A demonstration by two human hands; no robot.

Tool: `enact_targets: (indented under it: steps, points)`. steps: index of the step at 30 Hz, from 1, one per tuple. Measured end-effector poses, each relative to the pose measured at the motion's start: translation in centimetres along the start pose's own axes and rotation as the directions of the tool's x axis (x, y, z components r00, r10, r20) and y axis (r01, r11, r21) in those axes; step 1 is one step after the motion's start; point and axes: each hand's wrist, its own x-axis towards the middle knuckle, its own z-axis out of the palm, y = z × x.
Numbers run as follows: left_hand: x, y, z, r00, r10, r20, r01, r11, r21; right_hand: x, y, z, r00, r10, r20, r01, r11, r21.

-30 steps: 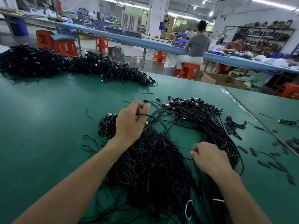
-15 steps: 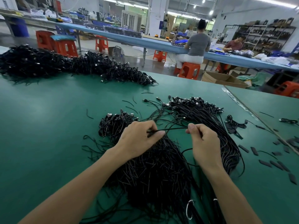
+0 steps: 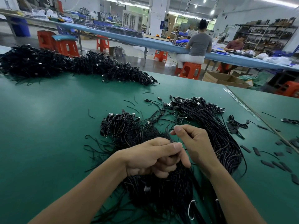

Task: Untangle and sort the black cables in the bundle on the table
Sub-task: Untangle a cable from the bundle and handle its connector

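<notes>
Plainly the left hand pinched a cable arcing away over the bundle; the right hand curled just beside, hold unclear.

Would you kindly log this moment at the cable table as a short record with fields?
Surface: green table
Work item: tangled black cable bundle, under both hands
Left hand: fingers curled, thumb pinching a thin cable
Right hand: fingertips pinching the same cable, it seems
Sorted bunch: plugs aligned, beyond the hands
Far heap: more black cables, left rear
</notes>
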Motion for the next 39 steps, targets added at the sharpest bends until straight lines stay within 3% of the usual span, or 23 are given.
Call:
enact_targets:
  steps: [3, 5, 7, 9, 11, 12, 13, 14, 17, 22, 25, 28, 30, 33, 36, 37, 39]
  points:
    - [0.1, 0.5, 0.2, 0.986, 0.118, -0.116, -0.136, 0.978, -0.157, -0.4, 0.7, 0.4, 0.981, 0.055, 0.186, -0.04, 0.996, -0.082]
    - [0.6, 0.8, -0.4, 0.916, 0.215, -0.34, -0.291, 0.937, -0.193, -1.0, 0.8, 0.7, 0.961, 0.11, 0.254, -0.057, 0.976, -0.208]
    - [1.1, 0.6, -1.6, 0.758, 0.256, -0.6, -0.419, 0.896, -0.147, -1.3, 0.7, 1.0, 0.953, 0.161, 0.255, -0.081, 0.951, -0.298]
    - [1.7, -0.3, -2.9, 0.562, 0.307, -0.768, -0.441, 0.897, 0.036, -1.6, 0.2, 1.0, 0.942, 0.17, 0.29, -0.054, 0.928, -0.368]
    - [1.9, -1.3, -3.8, 0.431, 0.414, -0.801, -0.333, 0.899, 0.285, -1.8, -0.5, 1.2, 0.913, 0.177, 0.367, -0.002, 0.902, -0.431]
    - [1.9, -1.7, -4.1, 0.408, 0.466, -0.785, -0.251, 0.884, 0.395, -1.8, -0.8, 1.3, 0.906, 0.165, 0.389, 0.025, 0.898, -0.44]
    - [1.8, -2.0, -4.3, 0.423, 0.503, -0.754, -0.163, 0.86, 0.483, -1.8, -1.1, 1.3, 0.912, 0.135, 0.387, 0.051, 0.9, -0.434]
    - [1.6, -2.2, -4.3, 0.483, 0.512, -0.71, -0.082, 0.834, 0.546, -1.6, -1.4, 1.2, 0.929, 0.094, 0.358, 0.071, 0.904, -0.422]
    - [1.1, -2.7, -3.6, 0.741, 0.346, -0.576, 0.05, 0.826, 0.561, -0.7, -1.9, 0.5, 0.981, -0.034, 0.191, 0.109, 0.91, -0.4]
    - [0.5, -1.9, -1.6, 0.894, 0.033, -0.448, 0.046, 0.986, 0.163, 0.1, -1.7, -0.2, 0.999, -0.051, 0.018, 0.054, 0.973, -0.226]
    - [0.1, -0.2, -1.6, 0.955, 0.037, -0.295, -0.08, 0.988, -0.135, -0.1, -1.7, 0.6, 0.995, 0.069, 0.077, -0.064, 0.995, -0.075]
    - [0.5, 0.7, -1.9, 0.935, 0.144, -0.323, -0.277, 0.866, -0.416, -0.6, -1.4, 1.6, 0.967, 0.149, 0.206, -0.104, 0.971, -0.216]
    - [1.1, 0.8, -1.9, 0.881, 0.191, -0.433, -0.402, 0.785, -0.472, -0.9, -1.4, 2.1, 0.948, 0.158, 0.277, -0.058, 0.94, -0.336]
    - [2.0, -0.3, -2.3, 0.71, 0.304, -0.635, -0.491, 0.86, -0.137, -1.3, -1.7, 2.0, 0.914, 0.173, 0.366, 0.019, 0.884, -0.466]
    - [2.1, -1.5, -3.1, 0.568, 0.493, -0.659, -0.289, 0.869, 0.401, -1.4, -2.3, 1.4, 0.891, 0.144, 0.431, 0.106, 0.857, -0.505]
    - [1.9, -1.8, -3.2, 0.556, 0.533, -0.638, -0.176, 0.826, 0.536, -1.2, -2.4, 1.2, 0.898, 0.112, 0.426, 0.137, 0.847, -0.513]
    - [1.5, -2.1, -3.1, 0.63, 0.503, -0.591, -0.013, 0.769, 0.64, -0.8, -2.9, 0.7, 0.931, 0.023, 0.364, 0.179, 0.841, -0.511]
